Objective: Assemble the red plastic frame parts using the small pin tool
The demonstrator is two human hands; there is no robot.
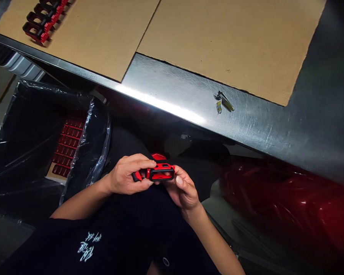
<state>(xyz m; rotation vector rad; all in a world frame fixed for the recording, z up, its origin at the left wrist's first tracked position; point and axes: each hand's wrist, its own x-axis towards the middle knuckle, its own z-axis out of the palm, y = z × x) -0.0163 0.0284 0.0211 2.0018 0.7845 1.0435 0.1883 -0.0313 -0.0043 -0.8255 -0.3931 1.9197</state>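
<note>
Between both hands, above my lap, is a red and black plastic part (pixel 162 172) with a rectangular opening facing up. My left hand (pixel 129 173) grips its left end, thumb and fingers closed on it. The right end lies between the thumb and fingers of my right hand (pixel 185 189), some of them hidden beneath. Behind the part a small red pointed piece (pixel 158 156) shows; I cannot tell whether it is joined on. Several similar red and black parts (pixel 36 32) stand in a row on a cardboard sheet (pixel 103 34) at the upper left.
The metal table (pixel 166 89) runs across ahead, its front edge beyond my hands. A second cardboard sheet (pixel 232 42) and a small folding tool (pixel 225 102) lie on it. On the left, a bag-lined bin (pixel 25 126) holds rows of red parts (pixel 67 143). Red plastic-wrapped material (pixel 286 194) is at right.
</note>
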